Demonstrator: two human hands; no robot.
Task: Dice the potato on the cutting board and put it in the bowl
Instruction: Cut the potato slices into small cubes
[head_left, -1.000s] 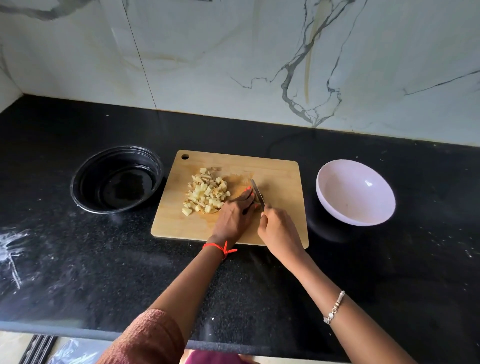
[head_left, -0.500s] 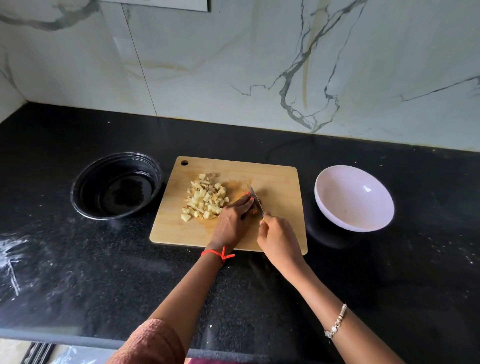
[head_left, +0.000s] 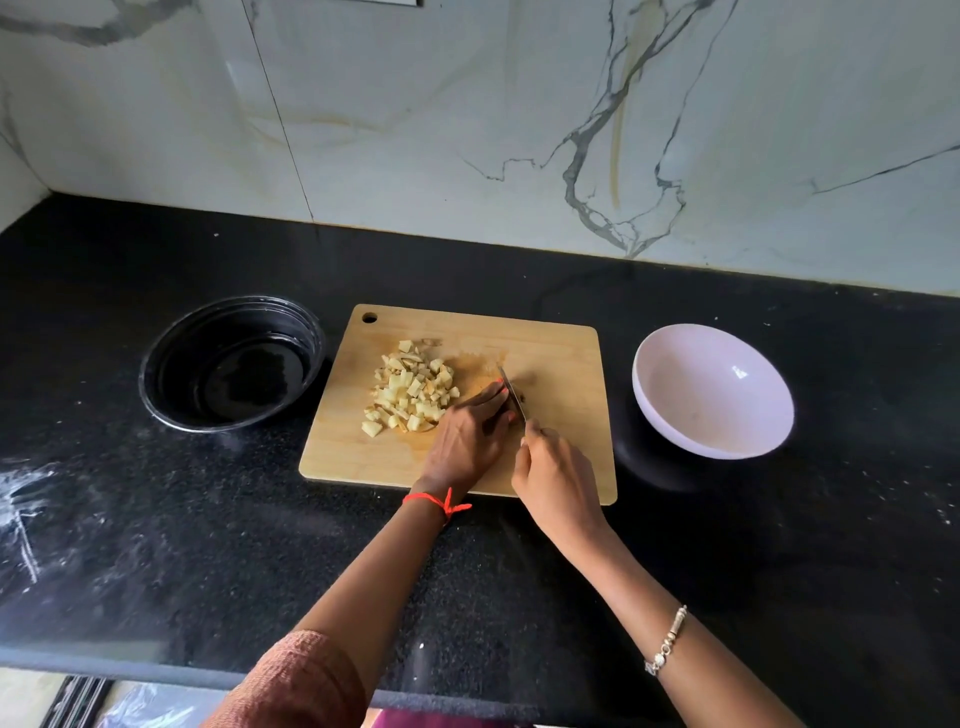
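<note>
Right hand (head_left: 556, 478) clamps knife (head_left: 511, 391), blade 11-to-5, just 3 o'clock of left hand (head_left: 467, 436); its curled fingers' (head_left: 488, 397) hold unclear.

A thin red thread (head_left: 435, 500) circles the wrist below my left grip (head_left: 462, 441), tied in a knot with two short loose ends sticking out; the nails (head_left: 500, 383) on that grip carry orange-red polish; further up the same arm a rust-brown sleeve (head_left: 296, 680) of ribbed, knitted-looking cloth ends near the elbow, leaving the forearm bare; the arm behind my right grip (head_left: 558, 483) is bare too, and a slim silver-coloured bracelet (head_left: 667, 642) of small beads with one longer tube-shaped piece sits around it; a strip of magenta cloth (head_left: 441, 720) shows at the bottom edge between my arms.
</note>
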